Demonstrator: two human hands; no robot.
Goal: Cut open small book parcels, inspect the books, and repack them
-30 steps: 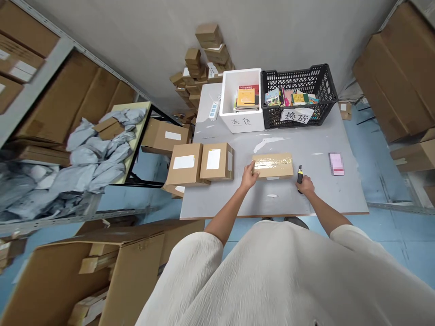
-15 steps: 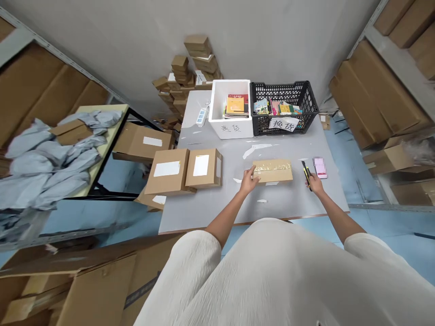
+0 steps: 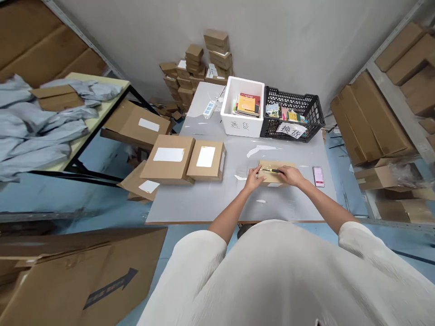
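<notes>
1. Far left, a side table is seen heaped with grey mailer bags, and flattened cartons lie on the floor below.
2. On the tabletop, two sealed boxes with white labels are parked at the left edge, well apart from the work.
3. The left hand is pressed against the left end of the small taped box; its grip is half-curled, bracing rather than enclosing.
4. The small taped box is found at the tabletop's middle, just in front of the person.
5. The right hand is closed around a yellow-and-black utility knife, whose tip is laid along the tape on top.
6. Judged from this, the flaps look unopened; the cut seems barely started, with opening and emptying left.
7. Behind, a white foam bin and a black crate of books are set.
8. Right, a pink phone lies near the knife hand; nothing blocks the blade's path.
</notes>
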